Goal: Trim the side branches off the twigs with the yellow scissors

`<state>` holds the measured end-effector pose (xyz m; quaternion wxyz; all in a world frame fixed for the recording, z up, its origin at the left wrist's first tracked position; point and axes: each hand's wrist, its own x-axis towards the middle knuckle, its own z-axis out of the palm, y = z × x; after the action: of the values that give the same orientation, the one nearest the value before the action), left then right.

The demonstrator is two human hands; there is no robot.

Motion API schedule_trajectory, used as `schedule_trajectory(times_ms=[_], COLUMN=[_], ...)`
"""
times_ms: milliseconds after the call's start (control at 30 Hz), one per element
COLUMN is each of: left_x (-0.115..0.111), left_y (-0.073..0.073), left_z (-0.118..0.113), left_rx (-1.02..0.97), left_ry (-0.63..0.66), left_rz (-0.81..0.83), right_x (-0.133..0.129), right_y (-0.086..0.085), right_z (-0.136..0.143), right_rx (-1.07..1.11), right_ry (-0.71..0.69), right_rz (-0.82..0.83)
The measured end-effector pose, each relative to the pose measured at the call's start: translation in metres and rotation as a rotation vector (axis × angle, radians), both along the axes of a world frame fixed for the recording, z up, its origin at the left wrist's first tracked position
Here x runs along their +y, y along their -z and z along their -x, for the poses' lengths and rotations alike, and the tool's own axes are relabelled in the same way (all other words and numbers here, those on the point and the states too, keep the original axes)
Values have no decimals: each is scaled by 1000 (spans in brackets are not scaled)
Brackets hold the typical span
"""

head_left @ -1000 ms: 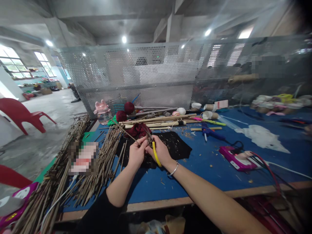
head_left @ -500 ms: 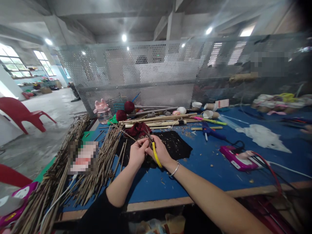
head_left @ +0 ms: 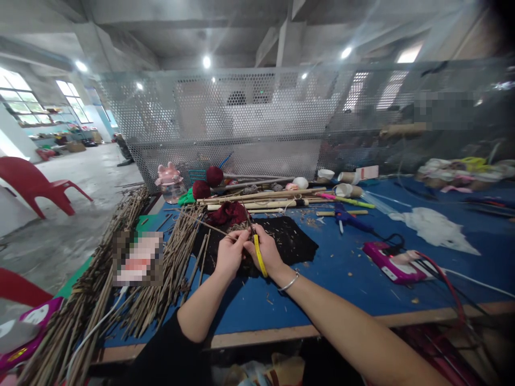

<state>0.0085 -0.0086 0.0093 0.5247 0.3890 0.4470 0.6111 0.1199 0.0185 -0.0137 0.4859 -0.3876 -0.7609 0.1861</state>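
Here at mid-frame, our left hand [head_left: 230, 253] has its fingers pinched on a thin twig [head_left: 210, 226], while our right hand [head_left: 272, 253] wraps its fingers around yellow-handled scissors [head_left: 259, 257] over black cloth [head_left: 300, 239]. We seem mid-trim; the next snip calls for a steady twig, fingers clear.

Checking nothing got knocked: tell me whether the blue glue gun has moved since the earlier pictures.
No; judged against the perforated partition, the blue glue gun lies in the same place, with no visible shift any way.
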Motion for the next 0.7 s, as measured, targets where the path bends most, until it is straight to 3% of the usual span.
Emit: schedule_trajectory(times_ms=[400,700], left_x=[-2,3], left_y=[-7,1], left_z=[2,3], left_rx=[61,54], left_ry=[-48,-9], left_rz=[-44,-82], right_x=[-2,6], right_y=[-9,-8], right_z=[-3,-8], right_rx=[-28,-60], right_ry=[2,-116], right_rz=[79,35])
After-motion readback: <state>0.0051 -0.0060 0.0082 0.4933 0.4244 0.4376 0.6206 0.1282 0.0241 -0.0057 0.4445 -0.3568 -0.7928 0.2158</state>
